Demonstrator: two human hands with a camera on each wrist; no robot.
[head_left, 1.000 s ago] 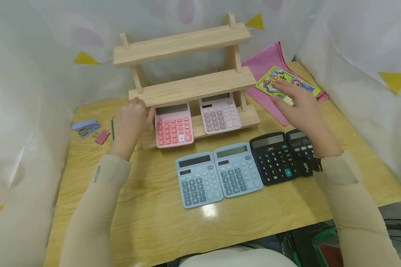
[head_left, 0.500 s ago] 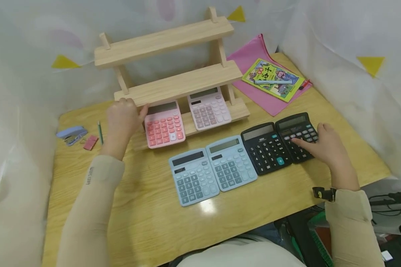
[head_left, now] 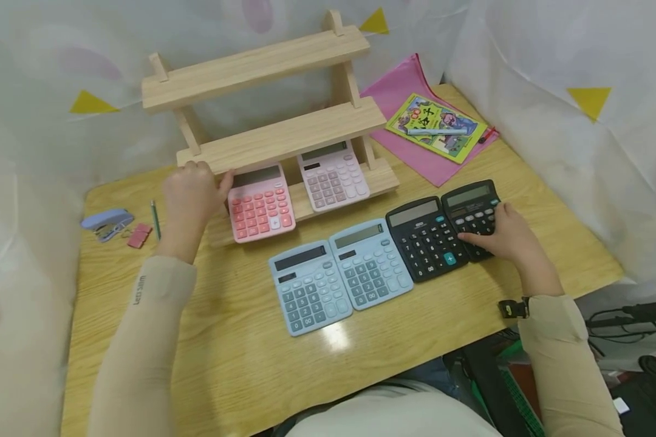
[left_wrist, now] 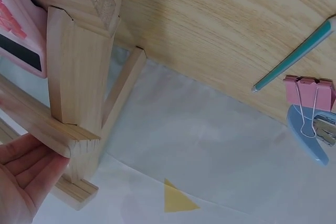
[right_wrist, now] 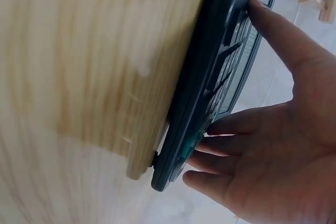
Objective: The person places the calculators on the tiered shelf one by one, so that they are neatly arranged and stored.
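Observation:
My left hand [head_left: 190, 194] holds the left end of the middle board of a wooden shelf [head_left: 284, 136]; its thumb lies beside a pink calculator [head_left: 261, 206] on the bottom tier. To the right on that tier leans a pale mauve calculator [head_left: 333, 179]. My right hand [head_left: 511, 237] spans the rightmost black calculator [head_left: 472, 212], thumb at its left edge and fingers by its right edge. In the right wrist view the fingers are nearly straight beside that calculator [right_wrist: 191, 108]. Another black calculator [head_left: 423, 237] adjoins it, followed leftward by two light-blue calculators, one [head_left: 369, 267] beside the other [head_left: 308, 291].
A blue stapler [head_left: 108, 223], a pink binder clip [head_left: 139, 235] and a green pencil-like stick [head_left: 155, 220] lie at the left. Back right, a colourful booklet [head_left: 437, 142] with a pen [head_left: 436, 132] on it rests on a pink pouch [head_left: 399, 85]. White sheeting hangs around the table [head_left: 224, 364].
My right hand has come down from near the booklet to the rightmost black calculator, its thumb shifting to that calculator's left edge. The left hand stays on the shelf. The head view has shifted.

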